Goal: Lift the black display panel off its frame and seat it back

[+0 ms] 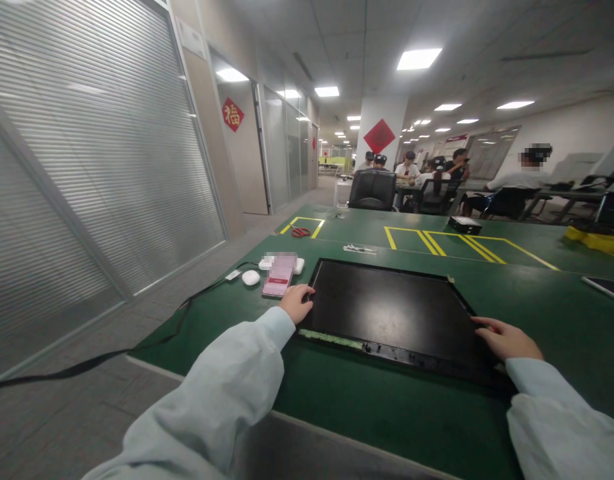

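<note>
A flat black display panel (387, 303) lies on the green tabletop, its dark glossy face up and reflecting light. Along its near edge runs a strip of green tape (331, 339) beside a row of small dark parts. My left hand (297, 305) grips the panel's left edge, fingers curled around the rim. At the right edge, my right hand (509, 339) takes hold with its index finger along the frame; its thumb side is partly hidden. Just beyond my left hand is a phone (278, 279) with a lit pinkish screen, next to a small white rounded case (251, 278).
Red-handled scissors (301, 232) and a small black box (465, 225) sit farther back on the green table (227, 327), near yellow tape outlines. A black cable (187, 300) trails off the left side. Several people sit beyond a black chair (371, 191).
</note>
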Demonstrator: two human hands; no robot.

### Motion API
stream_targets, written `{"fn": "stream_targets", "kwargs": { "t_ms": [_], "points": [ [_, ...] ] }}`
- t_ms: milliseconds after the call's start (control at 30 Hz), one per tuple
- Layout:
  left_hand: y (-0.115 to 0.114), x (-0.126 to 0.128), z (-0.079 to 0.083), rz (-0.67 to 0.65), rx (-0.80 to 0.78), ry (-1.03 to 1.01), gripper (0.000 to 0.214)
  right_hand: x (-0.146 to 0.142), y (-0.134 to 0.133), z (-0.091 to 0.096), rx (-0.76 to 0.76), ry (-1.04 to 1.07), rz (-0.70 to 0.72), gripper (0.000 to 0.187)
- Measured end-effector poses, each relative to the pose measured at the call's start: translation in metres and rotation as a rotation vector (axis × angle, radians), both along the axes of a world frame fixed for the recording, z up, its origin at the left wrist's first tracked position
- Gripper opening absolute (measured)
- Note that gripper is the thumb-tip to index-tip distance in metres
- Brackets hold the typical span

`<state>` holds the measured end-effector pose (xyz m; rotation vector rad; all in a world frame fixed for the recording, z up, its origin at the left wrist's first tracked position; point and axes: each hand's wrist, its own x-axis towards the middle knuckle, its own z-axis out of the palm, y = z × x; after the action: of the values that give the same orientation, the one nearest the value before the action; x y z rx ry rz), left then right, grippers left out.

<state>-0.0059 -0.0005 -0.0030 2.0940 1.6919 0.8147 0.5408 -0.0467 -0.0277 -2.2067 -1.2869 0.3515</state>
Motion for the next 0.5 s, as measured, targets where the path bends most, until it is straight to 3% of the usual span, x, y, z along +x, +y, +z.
{"fn": "stream_targets", "kwargs": {
  "t_ms": [500],
  "points": [
    [0.0007, -0.0004, -0.0018, 0.000, 0.028, -0.044, 0.033, -0.0046, -0.0036, 0.0061, 0.028, -0.048, 0.008, 0.026]
  ]
}}
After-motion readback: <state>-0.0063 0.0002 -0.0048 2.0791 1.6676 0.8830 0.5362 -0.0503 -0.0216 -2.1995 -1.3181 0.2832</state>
